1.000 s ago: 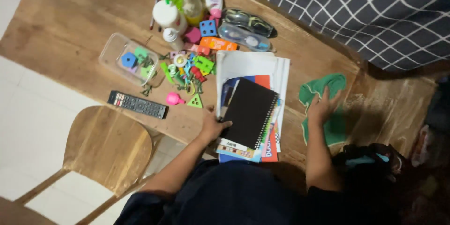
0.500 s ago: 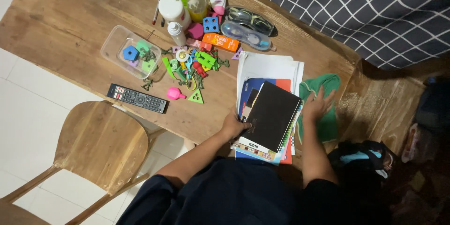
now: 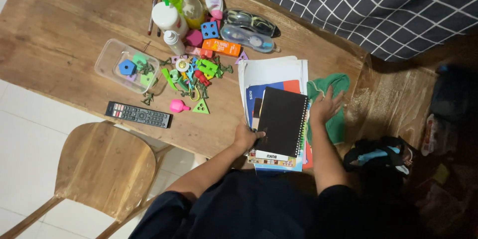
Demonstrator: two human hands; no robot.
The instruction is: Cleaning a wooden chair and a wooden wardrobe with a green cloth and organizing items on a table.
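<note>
A: What lies on the worn wooden desk (image 3: 64, 25)?

B: A stack of papers and books, topped by a black spiral-bound notebook (image 3: 282, 121), its long axis running away from the person.

A: And the hands?

B: The left hand (image 3: 247, 137) touches the notebook's near left corner, fingers curled at its edge, perhaps gripping. The right hand (image 3: 326, 107) rests flat, fingers spread, on a green cloth (image 3: 334, 85) just right of the stack.
</note>
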